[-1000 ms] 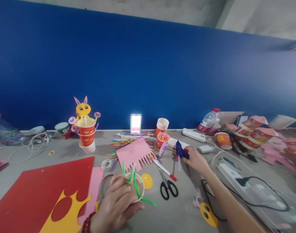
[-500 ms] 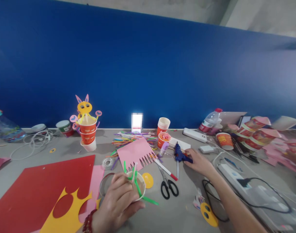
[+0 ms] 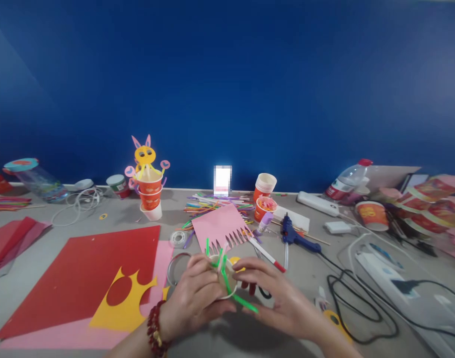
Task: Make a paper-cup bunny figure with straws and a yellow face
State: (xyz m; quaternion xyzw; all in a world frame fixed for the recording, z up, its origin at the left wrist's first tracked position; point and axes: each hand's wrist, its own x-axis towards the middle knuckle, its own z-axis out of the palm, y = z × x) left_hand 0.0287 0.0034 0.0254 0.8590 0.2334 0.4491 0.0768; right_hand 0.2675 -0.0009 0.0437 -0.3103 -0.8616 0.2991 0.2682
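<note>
My left hand (image 3: 199,291), with a red bead bracelet at its wrist, is wrapped round the left side of a paper cup (image 3: 231,288). Green fuzzy sticks (image 3: 224,273) stand up from the cup's mouth, and one green end (image 3: 246,303) points out to the lower right. My right hand (image 3: 268,293) is at the cup's right side with its fingers apart, near that green end. Part of a yellow disc (image 3: 238,262) shows behind the cup. Black-handled scissors (image 3: 265,293) are mostly hidden by my right hand.
Red card (image 3: 89,268) and cut yellow paper (image 3: 117,311) lie left. Beyond the cup are fringed pink paper (image 3: 220,226), a marker (image 3: 266,253) and a blue glue gun (image 3: 296,238). A stacked-cup figure (image 3: 150,191) stands back left. A power strip (image 3: 395,293) and cables lie right.
My right hand has let go of the glue gun, which now lies on the table, and has moved left to the cup. My left hand still holds the cup. The view has shifted.
</note>
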